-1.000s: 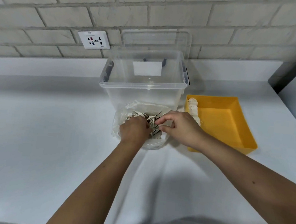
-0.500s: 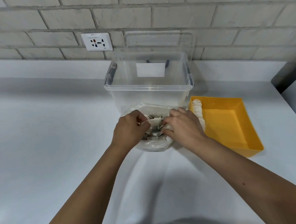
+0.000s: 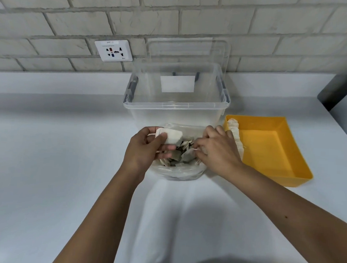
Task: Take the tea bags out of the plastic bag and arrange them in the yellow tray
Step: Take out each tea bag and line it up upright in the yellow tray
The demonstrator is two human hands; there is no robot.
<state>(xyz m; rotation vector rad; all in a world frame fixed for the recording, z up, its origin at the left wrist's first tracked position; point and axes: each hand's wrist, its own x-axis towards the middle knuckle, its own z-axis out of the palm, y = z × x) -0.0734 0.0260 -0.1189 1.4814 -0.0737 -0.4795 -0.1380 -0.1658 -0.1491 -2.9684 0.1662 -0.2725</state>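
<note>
An open clear plastic bag [image 3: 183,171] sits on the white counter, full of several loose tea bags [image 3: 182,154]. My left hand [image 3: 147,150] holds a small stack of white tea bags [image 3: 171,137] just above the bag's left edge. My right hand [image 3: 216,152] reaches into the bag's right side, with its fingers pinched on a tea bag's string and tag. To the right stands the yellow tray [image 3: 268,153]. A row of white tea bags [image 3: 236,133] lines the tray's left wall; my right hand hides part of it.
A clear lidless storage bin [image 3: 176,107] stands right behind the bag, with its lid [image 3: 185,48] leaning on the brick wall. A wall socket [image 3: 113,50] is at the upper left. A dark edge [image 3: 341,90] marks the counter's far right.
My left hand has come up out of the bag with a stack of tea bags. My right hand has shifted slightly right inside the bag's opening.
</note>
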